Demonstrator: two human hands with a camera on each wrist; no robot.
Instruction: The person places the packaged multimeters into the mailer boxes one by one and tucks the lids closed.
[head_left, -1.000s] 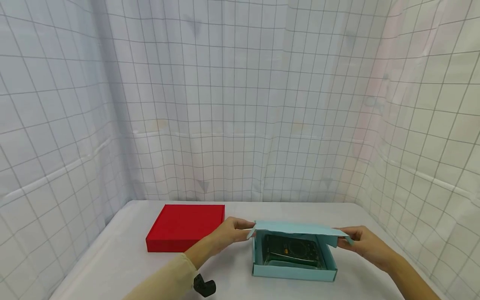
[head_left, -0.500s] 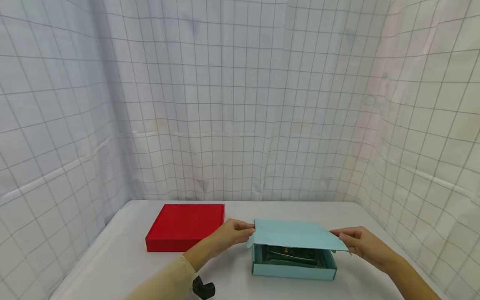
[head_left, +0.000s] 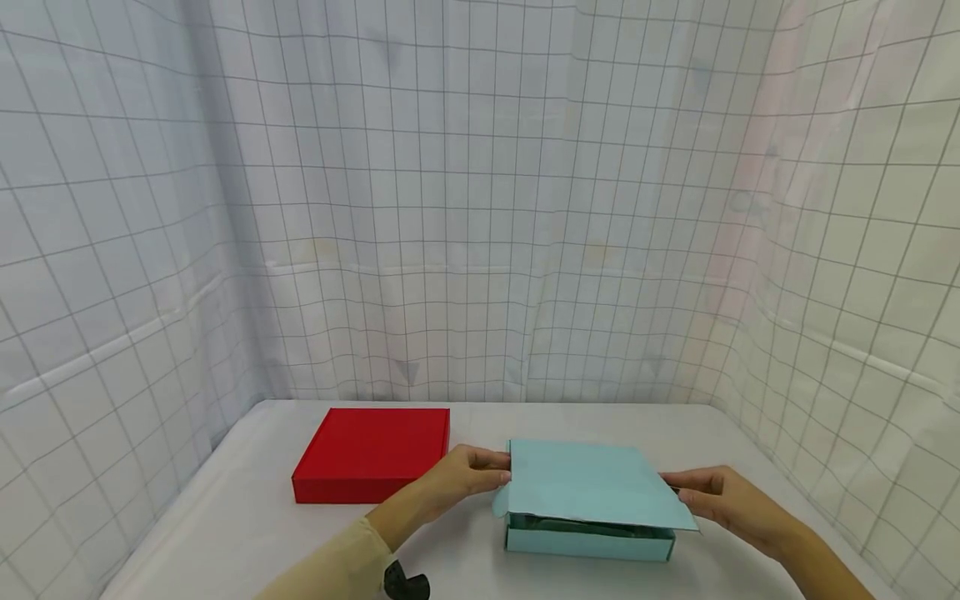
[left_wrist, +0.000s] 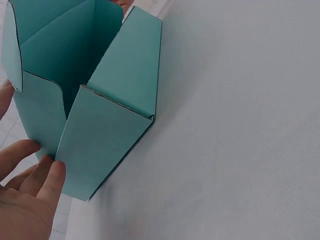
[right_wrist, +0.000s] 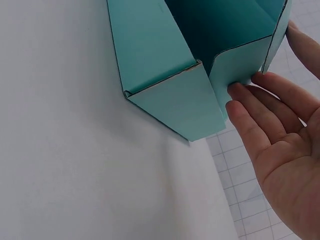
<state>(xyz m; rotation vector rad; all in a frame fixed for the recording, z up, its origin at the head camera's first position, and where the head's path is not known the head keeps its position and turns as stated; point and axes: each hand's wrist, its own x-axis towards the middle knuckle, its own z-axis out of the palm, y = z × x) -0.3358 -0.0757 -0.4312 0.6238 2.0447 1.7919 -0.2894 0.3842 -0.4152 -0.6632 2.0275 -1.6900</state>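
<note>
A light blue cardboard box (head_left: 588, 546) sits on the table at the right, its lid (head_left: 592, 483) sloping low over the tray with a narrow gap at the front. Something dark green (head_left: 570, 527) shows through that gap; the rest of the contents is covered. At the lid's left side, my left hand (head_left: 468, 483) touches the side flap (left_wrist: 42, 107) with its fingertips, thumb near the lid's edge. On the opposite side my right hand (head_left: 723, 504) presses fairly straight fingers against the right flap (right_wrist: 237, 67), thumb up by the lid edge.
A closed red box (head_left: 375, 446) lies to the left, behind the left forearm. A black object (head_left: 407, 583) shows below the left sleeve. White gridded curtains (head_left: 480, 250) surround the white table (head_left: 240, 517) at the back and both sides.
The lid has come down from a raised position, covering the dark device that was visible in the box. Both hands have lowered slightly with it. The red box has stayed put.
</note>
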